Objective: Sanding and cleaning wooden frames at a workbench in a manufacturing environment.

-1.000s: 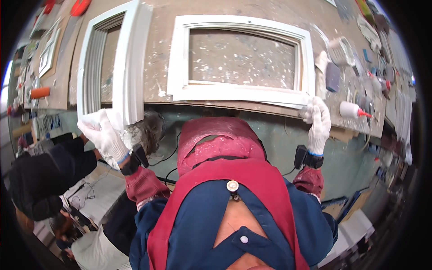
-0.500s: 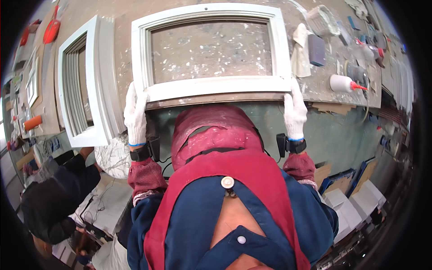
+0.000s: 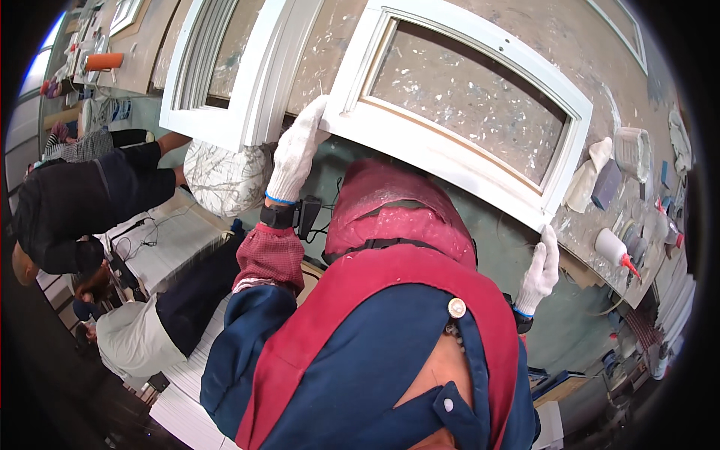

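A white rectangular frame with an open middle [image 3: 444, 163] lies flat on the paint-spotted workbench [image 3: 469, 94], its near edge along the bench edge. My left hand [image 3: 297, 154], in a white knit glove, touches the frame's near left corner, fingers stretched along its side and thumb apart. At the near right corner, my gloved right hand [image 3: 540, 271] has its straight fingers up against the frame or just beside it; exact contact cannot be made out. Close to my left hand stands a stack of similar white frames [image 3: 196, 127].
Right of the frame lie a white cloth [image 3: 587, 178], a blue-grey block [image 3: 604, 186] and a white squeeze bottle with red tip [image 3: 610, 245]. A round wrapped seat [image 3: 225, 177] is below the stack. Two people, one in black [image 3: 90, 199], one in a light shirt [image 3: 142, 337], are at left.
My view has turned left, so the bench and frame appear tilted, with the frame further right. My right hand has slipped down near the corner. The other people show more fully.
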